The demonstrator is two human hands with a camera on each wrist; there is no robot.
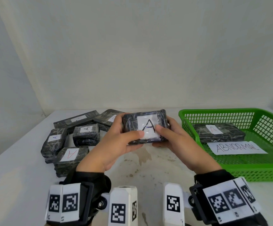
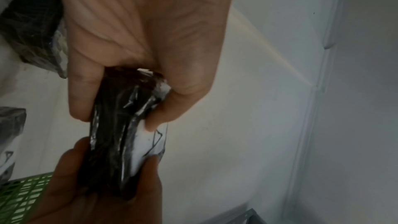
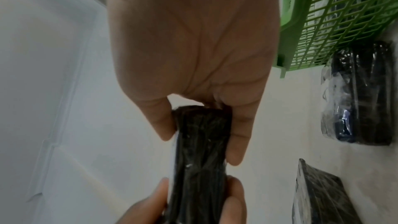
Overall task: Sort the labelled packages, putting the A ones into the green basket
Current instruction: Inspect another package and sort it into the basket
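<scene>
White tabletop (image 1: pixel 26 173) at frame centre: left hand (image 1: pixel 116 144) and right hand (image 1: pixel 175 141) both grasp the A package (image 1: pixel 144 126) aloft; green basket (image 1: pixel 263 167) sits at right.

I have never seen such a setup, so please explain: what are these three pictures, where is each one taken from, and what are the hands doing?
No machine here: a person wears three cameras. The head view looks down at a white table. The two other views look along each wrist at the fingers. Both hands, left hand and right hand, hold one dark wrapped package marked A, above the table. More such packages lie on the left. On the right stands a green basket with one package marked A and a paper reading ABNORMAL.
</scene>
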